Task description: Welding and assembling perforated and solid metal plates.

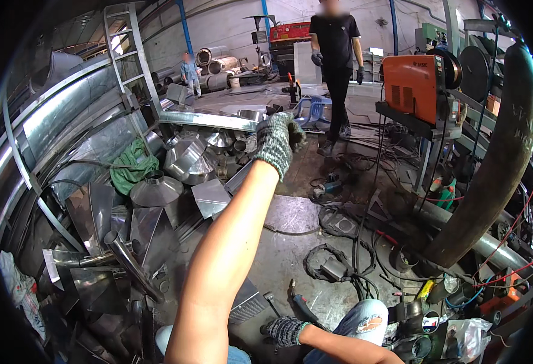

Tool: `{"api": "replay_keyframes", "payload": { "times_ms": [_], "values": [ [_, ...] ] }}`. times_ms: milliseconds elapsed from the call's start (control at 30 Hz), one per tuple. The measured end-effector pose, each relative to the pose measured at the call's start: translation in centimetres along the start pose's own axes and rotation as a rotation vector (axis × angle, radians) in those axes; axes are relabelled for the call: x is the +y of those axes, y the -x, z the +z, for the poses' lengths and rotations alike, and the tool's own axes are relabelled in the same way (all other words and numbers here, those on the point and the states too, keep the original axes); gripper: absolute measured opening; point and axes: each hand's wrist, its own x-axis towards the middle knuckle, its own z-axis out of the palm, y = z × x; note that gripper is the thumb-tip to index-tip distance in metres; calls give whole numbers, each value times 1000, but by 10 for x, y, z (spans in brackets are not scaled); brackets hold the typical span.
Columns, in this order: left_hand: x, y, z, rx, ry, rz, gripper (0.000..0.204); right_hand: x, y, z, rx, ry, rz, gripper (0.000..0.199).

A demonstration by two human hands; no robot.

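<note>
**Camera Placement**

Single head-worn fisheye view. It looks forward and downward across the workshop floor [291, 255]. The wearer's forearms enter from the lower edge at close range; distant walls curve toward the rim. No second view is supplied.

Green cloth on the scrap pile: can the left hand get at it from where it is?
Probably yes. The left hand grips a metal strip just above the green cloth; nothing lies between, though it must let go first.

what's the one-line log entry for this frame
left hand: gripping sheet-metal strip | right hand: on torch handle | scrap pile left
</note>
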Motion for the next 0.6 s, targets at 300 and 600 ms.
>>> {"api": "replay_keyframes", "payload": {
  "times_ms": [300, 600],
  "values": [
    [14, -35, -43, 139, -14, 16, 21, 18, -6, 19, -12, 157, 2, 39],
    [34, -36, -34, 248, -166, 194, 22, 2, 3, -1, -98, 124, 37, 41]
  ]
}}
